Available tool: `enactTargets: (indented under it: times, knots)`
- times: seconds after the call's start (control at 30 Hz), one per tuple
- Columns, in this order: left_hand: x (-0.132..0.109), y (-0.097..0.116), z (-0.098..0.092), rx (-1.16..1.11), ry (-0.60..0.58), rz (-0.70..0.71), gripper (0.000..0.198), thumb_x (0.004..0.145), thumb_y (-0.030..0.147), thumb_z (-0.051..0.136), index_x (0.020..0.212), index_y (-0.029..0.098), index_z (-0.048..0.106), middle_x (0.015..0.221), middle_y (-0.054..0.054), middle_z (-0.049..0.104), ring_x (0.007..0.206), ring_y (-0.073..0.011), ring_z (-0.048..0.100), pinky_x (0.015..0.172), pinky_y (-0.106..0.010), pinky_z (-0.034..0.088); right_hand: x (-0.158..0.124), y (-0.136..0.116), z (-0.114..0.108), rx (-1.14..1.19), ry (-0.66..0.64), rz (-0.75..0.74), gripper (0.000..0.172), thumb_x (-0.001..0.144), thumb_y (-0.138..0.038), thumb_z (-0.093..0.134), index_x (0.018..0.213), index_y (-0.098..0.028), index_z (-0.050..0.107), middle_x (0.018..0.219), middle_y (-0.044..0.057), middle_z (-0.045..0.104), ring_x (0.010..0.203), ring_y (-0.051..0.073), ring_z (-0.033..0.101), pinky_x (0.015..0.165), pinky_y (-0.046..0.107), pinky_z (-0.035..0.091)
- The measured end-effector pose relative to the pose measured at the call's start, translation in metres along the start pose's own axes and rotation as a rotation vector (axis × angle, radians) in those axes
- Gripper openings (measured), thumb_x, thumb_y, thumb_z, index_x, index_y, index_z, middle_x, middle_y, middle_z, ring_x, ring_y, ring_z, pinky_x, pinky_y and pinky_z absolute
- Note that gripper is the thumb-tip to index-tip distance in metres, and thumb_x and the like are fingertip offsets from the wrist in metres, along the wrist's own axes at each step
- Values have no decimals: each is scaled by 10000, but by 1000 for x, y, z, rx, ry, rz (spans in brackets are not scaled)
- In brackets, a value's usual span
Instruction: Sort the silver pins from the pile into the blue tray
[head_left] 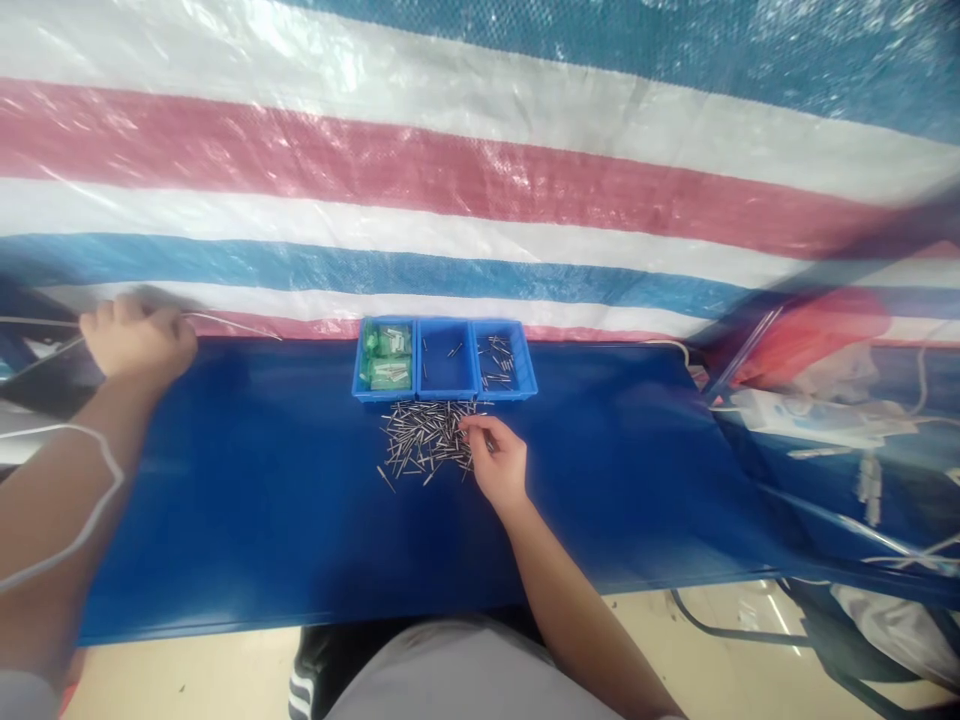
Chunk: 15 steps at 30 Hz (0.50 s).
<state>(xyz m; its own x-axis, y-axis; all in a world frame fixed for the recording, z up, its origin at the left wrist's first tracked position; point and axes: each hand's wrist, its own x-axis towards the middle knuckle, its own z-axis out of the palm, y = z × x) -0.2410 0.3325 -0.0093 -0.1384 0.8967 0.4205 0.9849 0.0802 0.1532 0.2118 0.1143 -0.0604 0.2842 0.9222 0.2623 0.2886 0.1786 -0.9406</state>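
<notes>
I see right hand [501, 462] just below tray [445, 360], fingertips pressed together at pin pile [424, 440] edge. I judge pins light, stiff, slick: pinch mid-shaft. Far left of tray, left hand [139, 340] blurred, grip untellable.

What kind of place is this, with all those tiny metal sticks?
Probably a small parts-sorting workbench: a heap of metal pins by the right hand, a blue tray with three compartments, a striped tarp behind.
</notes>
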Motion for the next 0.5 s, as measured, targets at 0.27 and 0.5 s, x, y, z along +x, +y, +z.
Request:
enactTargets:
  times: [0.27,0.5]
  knots:
    - [-8,18,-5,-21,166,-195,684,714,286,681,1211,-118,443,1411,-277,437,1361,-459,230,1025,-786,-6,1,-5,-1,-4,5,-7,182,924,-228,542,945,-219,723,898,31,736,720,141,688,658,266,567]
    - [-14,33,-12,-245,144,-352,874,694,395,739,1266,-124,332,1531,-358,157,1429,-500,10,1045,-751,-125,1,-2,-1,17,-15,-13,185,924,-227,542,959,-228,723,909,33,739,746,152,699,678,282,577]
